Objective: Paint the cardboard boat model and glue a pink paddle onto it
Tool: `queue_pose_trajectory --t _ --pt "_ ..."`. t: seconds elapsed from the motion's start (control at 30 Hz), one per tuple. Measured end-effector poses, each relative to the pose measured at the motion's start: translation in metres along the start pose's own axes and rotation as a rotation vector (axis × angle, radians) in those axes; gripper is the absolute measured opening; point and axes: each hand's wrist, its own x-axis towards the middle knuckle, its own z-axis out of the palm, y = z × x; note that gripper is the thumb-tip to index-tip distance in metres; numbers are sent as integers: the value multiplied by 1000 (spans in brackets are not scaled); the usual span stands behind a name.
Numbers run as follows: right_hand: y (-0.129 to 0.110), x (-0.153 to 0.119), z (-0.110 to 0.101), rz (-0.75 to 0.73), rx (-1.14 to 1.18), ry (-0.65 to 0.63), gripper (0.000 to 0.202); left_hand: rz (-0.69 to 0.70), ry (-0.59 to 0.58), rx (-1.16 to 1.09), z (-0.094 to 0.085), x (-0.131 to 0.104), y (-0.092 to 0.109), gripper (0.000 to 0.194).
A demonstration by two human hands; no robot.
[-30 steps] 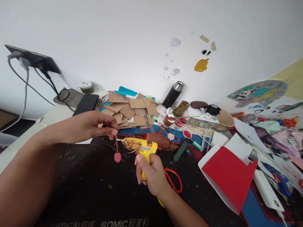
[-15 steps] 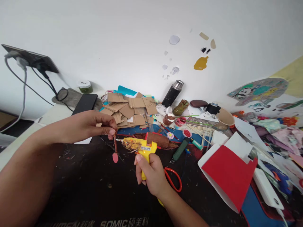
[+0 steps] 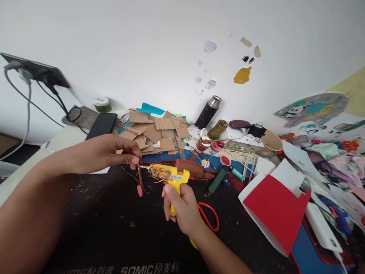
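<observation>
Between its thumb and fingers, my left hand (image 3: 125, 152) pinches the top of a thin brown stick (image 3: 140, 176), which hangs down with a pink tip (image 3: 139, 191) at its lower end. My right hand (image 3: 181, 205) is wrapped round the handle of a yellow glue gun (image 3: 171, 176). The gun's nozzle points left and is at the stick's upper part; whether they touch I cannot tell. Behind the gun lies a brown boat-shaped piece (image 3: 192, 169) with a red edge.
Cardboard pieces (image 3: 154, 133) are piled at the back, beside a black flask (image 3: 208, 112). A green cutter (image 3: 217, 180) and red-handled scissors (image 3: 209, 216) lie right of my right hand. Further right are a red sheet (image 3: 276, 213) and a white power strip (image 3: 323, 227).
The stick's lower end has swung slightly to the right, and its pink tip has turned a little. Both hands keep their holds and have hardly moved.
</observation>
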Motion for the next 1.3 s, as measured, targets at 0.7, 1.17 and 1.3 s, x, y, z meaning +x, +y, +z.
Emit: queue_pose_trajectory --t 0.7,1.17,1.3 --pt "3 -1 -1 22 15 -24 62 -7 46 14 0 0 -7 43" --pt "5 0 -2 10 41 -30 61 -14 27 -10 0 0 -6 39" --pt "4 0 -2 9 41 -28 60 -11 19 -15 0 0 -3 39"
